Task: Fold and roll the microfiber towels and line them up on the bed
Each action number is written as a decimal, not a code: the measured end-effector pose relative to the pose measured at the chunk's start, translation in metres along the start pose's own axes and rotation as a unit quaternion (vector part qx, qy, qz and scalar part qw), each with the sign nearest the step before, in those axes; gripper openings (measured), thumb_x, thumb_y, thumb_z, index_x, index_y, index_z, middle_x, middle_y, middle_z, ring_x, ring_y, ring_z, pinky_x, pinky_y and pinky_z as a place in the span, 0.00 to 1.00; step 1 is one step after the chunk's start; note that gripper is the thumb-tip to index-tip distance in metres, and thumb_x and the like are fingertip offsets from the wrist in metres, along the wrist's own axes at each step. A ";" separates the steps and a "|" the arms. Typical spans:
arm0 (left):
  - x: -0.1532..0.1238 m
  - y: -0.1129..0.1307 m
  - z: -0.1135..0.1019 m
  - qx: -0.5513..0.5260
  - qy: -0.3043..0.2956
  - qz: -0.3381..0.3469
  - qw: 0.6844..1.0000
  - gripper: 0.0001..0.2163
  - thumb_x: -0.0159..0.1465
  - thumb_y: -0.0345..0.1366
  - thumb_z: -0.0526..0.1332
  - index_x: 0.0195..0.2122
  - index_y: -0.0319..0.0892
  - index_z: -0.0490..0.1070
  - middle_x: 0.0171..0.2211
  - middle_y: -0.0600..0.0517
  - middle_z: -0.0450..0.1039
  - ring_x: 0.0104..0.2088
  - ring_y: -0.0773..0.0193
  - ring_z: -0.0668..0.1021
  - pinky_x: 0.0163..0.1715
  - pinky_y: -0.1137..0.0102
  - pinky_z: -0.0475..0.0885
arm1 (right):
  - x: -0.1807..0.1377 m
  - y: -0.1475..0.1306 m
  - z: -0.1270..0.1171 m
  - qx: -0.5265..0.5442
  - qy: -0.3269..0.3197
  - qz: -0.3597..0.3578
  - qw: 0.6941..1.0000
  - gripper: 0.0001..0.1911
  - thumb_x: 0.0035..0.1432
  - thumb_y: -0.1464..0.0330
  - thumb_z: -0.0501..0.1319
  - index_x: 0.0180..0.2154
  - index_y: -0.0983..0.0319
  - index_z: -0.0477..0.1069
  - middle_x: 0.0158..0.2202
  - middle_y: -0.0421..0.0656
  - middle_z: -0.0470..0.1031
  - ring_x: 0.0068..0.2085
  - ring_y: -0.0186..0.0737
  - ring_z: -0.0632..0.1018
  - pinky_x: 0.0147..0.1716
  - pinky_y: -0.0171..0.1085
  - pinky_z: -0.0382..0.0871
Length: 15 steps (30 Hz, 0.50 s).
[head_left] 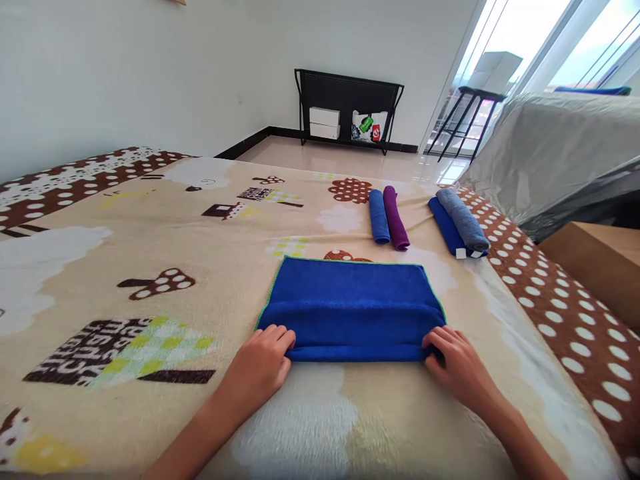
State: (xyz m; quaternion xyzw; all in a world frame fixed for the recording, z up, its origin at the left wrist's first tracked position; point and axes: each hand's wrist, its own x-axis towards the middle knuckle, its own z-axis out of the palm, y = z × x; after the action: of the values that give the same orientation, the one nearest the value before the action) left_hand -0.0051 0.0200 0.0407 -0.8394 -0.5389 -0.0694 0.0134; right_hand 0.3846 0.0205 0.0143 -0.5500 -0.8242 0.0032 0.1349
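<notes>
A dark blue towel [350, 293] with green stitched edging lies flat on the patterned blanket [200, 300], its near edge turned over into a narrow fold. My left hand [267, 360] has its fingers closed on the near left corner. At the opposite end of that fold, my right hand [453, 360] pinches the near right corner. Both thumbs are tucked by the near edge, and the cloth under the fingers is hidden. Beyond the towel are a rolled blue towel [379, 217] and, beside it, a rolled purple towel [396, 219].
To the right, a rolled grey-blue towel [463, 219] rests on a folded dark blue towel [445, 227] with white tags. A cardboard box [600, 260] stands past the blanket's dotted border. Against the wall is a black rack [350, 93]; a stool [470, 113] stands by the window.
</notes>
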 end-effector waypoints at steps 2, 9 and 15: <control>0.015 0.006 -0.007 0.041 -0.032 -0.012 0.999 0.13 0.57 0.20 0.51 0.32 0.42 0.71 0.32 0.48 0.72 0.33 0.55 0.75 0.35 0.62 0.69 | 0.011 -0.007 0.000 -0.037 0.004 0.022 0.999 0.08 0.54 0.77 0.55 0.30 0.59 0.70 0.31 0.41 0.73 0.36 0.42 0.73 0.41 0.44 0.65; 0.038 0.057 0.012 0.033 0.045 0.130 0.990 0.19 0.63 0.22 0.50 0.54 0.37 0.69 0.50 0.43 0.75 0.51 0.54 0.76 0.50 0.60 0.70 | 0.034 -0.064 0.021 0.027 0.094 -0.127 0.987 0.21 0.63 0.77 0.51 0.55 0.61 0.68 0.51 0.47 0.75 0.52 0.44 0.75 0.51 0.47 0.70; 0.026 0.031 0.031 -0.003 0.033 0.181 0.983 0.23 0.72 0.34 0.47 0.68 0.44 0.51 0.67 0.51 0.58 0.66 0.62 0.62 0.63 0.62 0.59 | 0.026 -0.050 0.026 0.017 -0.008 -0.154 0.988 0.28 0.68 0.69 0.51 0.67 0.62 0.52 0.66 0.45 0.61 0.66 0.42 0.63 0.62 0.48 0.64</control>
State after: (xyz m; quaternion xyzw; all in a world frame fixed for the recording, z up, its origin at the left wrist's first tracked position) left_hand 0.0370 0.0332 0.0149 -0.9202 -0.3775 -0.0955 0.0411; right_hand 0.3243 0.0286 0.0026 -0.4140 -0.9000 0.0009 0.1361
